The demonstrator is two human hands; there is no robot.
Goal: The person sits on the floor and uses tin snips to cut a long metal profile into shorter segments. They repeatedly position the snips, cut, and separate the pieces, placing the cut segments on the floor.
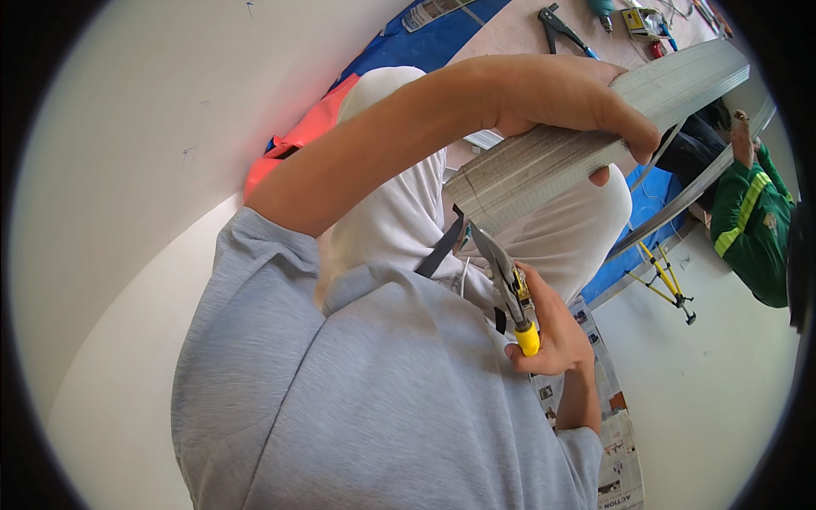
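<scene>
A ribbed grey metal channel (531, 174) lies slantwise over my bent knees, its near end close to my waist. My left hand (586, 106) reaches across and grips it around its middle, fingers wrapped over the edges. In my right hand (561, 333) is a pair of tin snips (507, 279) with yellow grips. Their blades point up at the channel's near end, beside a marked line across the metal. Whether the blades touch the metal, I cannot tell. A dark strap (442, 246) hangs near the blade tips.
A person in a green top (752, 229) works at the right beside a long metal rail (671, 208). Near it stands a yellow tripod (665, 276). A black hand tool (563, 32), a teal drill (602, 12) and a yellow box (639, 23) lie beyond my knees. Newspaper (625, 442) covers floor at my right.
</scene>
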